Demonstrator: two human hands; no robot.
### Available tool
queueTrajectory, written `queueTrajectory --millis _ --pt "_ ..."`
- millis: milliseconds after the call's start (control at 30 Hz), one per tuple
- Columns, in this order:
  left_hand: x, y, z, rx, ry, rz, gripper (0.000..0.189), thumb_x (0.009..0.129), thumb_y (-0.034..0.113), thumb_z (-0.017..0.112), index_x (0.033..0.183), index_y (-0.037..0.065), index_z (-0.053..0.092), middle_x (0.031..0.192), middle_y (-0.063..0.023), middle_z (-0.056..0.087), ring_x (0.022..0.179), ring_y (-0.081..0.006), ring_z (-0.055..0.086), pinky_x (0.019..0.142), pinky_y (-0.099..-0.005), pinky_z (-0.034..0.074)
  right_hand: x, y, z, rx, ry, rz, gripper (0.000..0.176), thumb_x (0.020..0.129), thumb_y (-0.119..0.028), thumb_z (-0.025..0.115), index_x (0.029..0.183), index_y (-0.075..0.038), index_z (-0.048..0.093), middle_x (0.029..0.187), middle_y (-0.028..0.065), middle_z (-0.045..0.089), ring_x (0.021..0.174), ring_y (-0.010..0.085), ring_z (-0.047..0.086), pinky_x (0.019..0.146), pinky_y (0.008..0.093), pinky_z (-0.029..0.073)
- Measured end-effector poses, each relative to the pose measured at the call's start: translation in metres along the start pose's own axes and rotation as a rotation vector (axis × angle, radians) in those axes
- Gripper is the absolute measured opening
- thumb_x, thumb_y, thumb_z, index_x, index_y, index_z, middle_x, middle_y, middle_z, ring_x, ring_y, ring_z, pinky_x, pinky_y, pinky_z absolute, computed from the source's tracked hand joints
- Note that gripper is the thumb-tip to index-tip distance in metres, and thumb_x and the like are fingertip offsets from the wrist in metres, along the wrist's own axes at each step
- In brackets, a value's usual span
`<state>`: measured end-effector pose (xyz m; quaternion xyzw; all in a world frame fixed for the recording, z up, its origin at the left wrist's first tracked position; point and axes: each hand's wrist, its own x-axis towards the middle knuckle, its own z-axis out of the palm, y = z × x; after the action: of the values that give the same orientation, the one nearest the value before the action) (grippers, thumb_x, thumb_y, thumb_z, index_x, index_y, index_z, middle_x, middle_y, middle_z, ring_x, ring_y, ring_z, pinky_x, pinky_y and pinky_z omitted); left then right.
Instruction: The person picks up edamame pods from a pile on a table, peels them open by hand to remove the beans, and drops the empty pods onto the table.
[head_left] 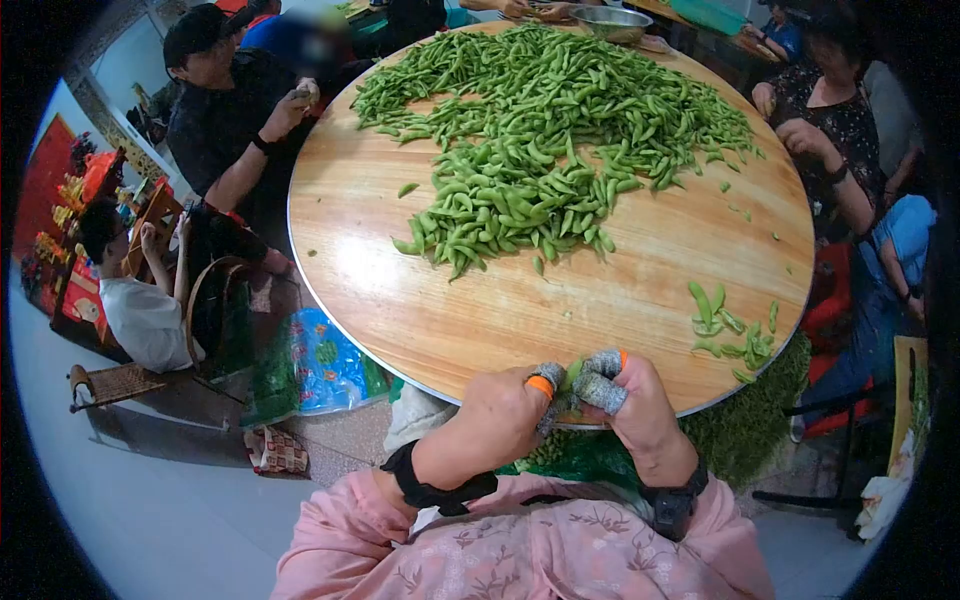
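Observation:
Both my hands meet at the near edge of a round wooden table (400, 310). My left hand (500, 410) and my right hand (640, 400) wear grey finger covers with orange bands. Between their fingertips they pinch a green pod (573, 375), partly hidden by the fingers. Farther back on the table lies a large heap of green pods (530, 190). A small group of pods (735, 335) lies to the right of my right hand. Dark bands circle both my wrists.
People sit around the table: one in a dark cap (225, 110) at left, one in a patterned top (830, 130) at right. A metal bowl (612, 22) stands at the far edge. Below the table are a blue-green bag (325, 360) and green plant waste (750, 430).

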<state>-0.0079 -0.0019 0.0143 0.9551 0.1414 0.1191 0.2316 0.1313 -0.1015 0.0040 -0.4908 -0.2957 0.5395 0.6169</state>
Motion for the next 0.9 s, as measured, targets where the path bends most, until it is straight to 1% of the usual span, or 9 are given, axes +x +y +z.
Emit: queueTrajectory --millis 133,300,433,500,533,633,800,867,900 --pt "0.002 -0.004 0.008 -0.228 0.060 -0.005 0.027 0.063 0.007 0.057 0.089 0.002 0.049 0.067 -0.0176 0.053 0.060 -0.0342 0.053 0.049 -0.0375 0.040 0.001 0.006 0.001 -0.040 0.037 -0.145 0.005 0.075 0.002 0.051 0.077 0.001 0.056 0.070 0.0011 0.056 0.065 0.0080 0.051 0.061 0.0209 0.042" --pt "0.005 -0.006 0.006 -0.862 0.096 -0.194 0.018 0.066 0.007 0.054 0.083 0.000 0.051 0.070 -0.0192 0.052 0.067 -0.0344 0.053 0.055 -0.0357 0.041 -0.002 0.005 0.001 -0.118 0.034 -0.228 0.006 0.073 0.003 0.052 0.078 0.001 0.055 0.071 0.0017 0.056 0.066 0.0074 0.050 0.061 0.0207 0.042" --pt "0.009 -0.005 -0.001 -0.771 0.079 -0.241 0.013 0.067 0.005 0.050 0.078 -0.001 0.050 0.069 -0.0201 0.052 0.067 -0.0346 0.052 0.058 -0.0349 0.040 -0.004 0.005 -0.002 -0.225 0.033 -0.209 0.007 0.072 0.003 0.053 0.078 0.001 0.055 0.072 0.0022 0.057 0.066 0.0072 0.050 0.060 0.0208 0.042" --pt "0.006 -0.008 0.002 -0.655 0.084 -0.137 0.012 0.066 0.004 0.047 0.077 -0.001 0.050 0.068 -0.0201 0.051 0.066 -0.0341 0.052 0.058 -0.0348 0.040 -0.006 0.005 -0.001 -0.253 0.019 -0.193 0.007 0.072 0.003 0.053 0.078 0.001 0.055 0.072 0.0022 0.057 0.066 0.0073 0.050 0.060 0.0209 0.042" --pt "0.004 -0.011 0.005 -0.613 0.047 -0.152 0.009 0.074 0.006 0.045 0.077 -0.001 0.050 0.064 -0.0064 0.050 0.062 -0.0156 0.047 0.057 -0.0274 0.040 -0.006 0.004 0.001 -0.288 0.039 -0.177 0.007 0.071 0.003 0.053 0.078 0.001 0.055 0.071 0.0022 0.057 0.066 0.0075 0.051 0.060 0.0210 0.042" --pt "0.002 -0.012 0.018 -0.763 0.031 -0.304 0.010 0.072 0.005 0.044 0.078 -0.001 0.051 0.065 -0.0079 0.052 0.062 -0.0167 0.049 0.058 -0.0278 0.040 -0.005 0.002 0.010 -0.389 0.077 -0.163 0.008 0.071 0.002 0.054 0.078 0.001 0.055 0.071 0.0023 0.057 0.066 0.0081 0.051 0.060 0.0212 0.042" --pt "-0.002 -0.015 0.014 -0.895 0.085 -0.283 0.016 0.070 0.002 0.044 0.085 -0.001 0.051 0.072 -0.0060 0.053 0.067 -0.0135 0.048 0.061 -0.0262 0.040 -0.001 0.000 0.007 -0.406 0.078 -0.183 0.010 0.071 0.002 0.053 0.081 0.001 0.055 0.073 0.0025 0.057 0.065 0.0093 0.052 0.061 0.0218 0.042" --pt "-0.007 -0.026 0.008 -0.869 0.128 -0.245 0.020 0.070 0.000 0.043 0.088 0.000 0.052 0.074 -0.0049 0.053 0.069 -0.0121 0.047 0.062 -0.0255 0.040 0.001 0.003 -0.017 -0.485 0.339 -0.264 0.013 0.071 0.001 0.052 0.084 0.001 0.053 0.074 0.0011 0.055 0.063 0.0088 0.050 0.059 0.0218 0.042" --pt "-0.012 -0.043 -0.001 -0.753 0.311 -0.211 0.023 0.070 -0.001 0.043 0.091 0.001 0.052 0.076 -0.0036 0.053 0.069 -0.0111 0.046 0.063 -0.0248 0.039 -0.002 -0.008 -0.021 -0.444 0.419 -0.208 0.013 0.072 -0.001 0.052 0.085 0.000 0.052 0.074 0.0005 0.055 0.063 0.0084 0.049 0.059 0.0214 0.041"
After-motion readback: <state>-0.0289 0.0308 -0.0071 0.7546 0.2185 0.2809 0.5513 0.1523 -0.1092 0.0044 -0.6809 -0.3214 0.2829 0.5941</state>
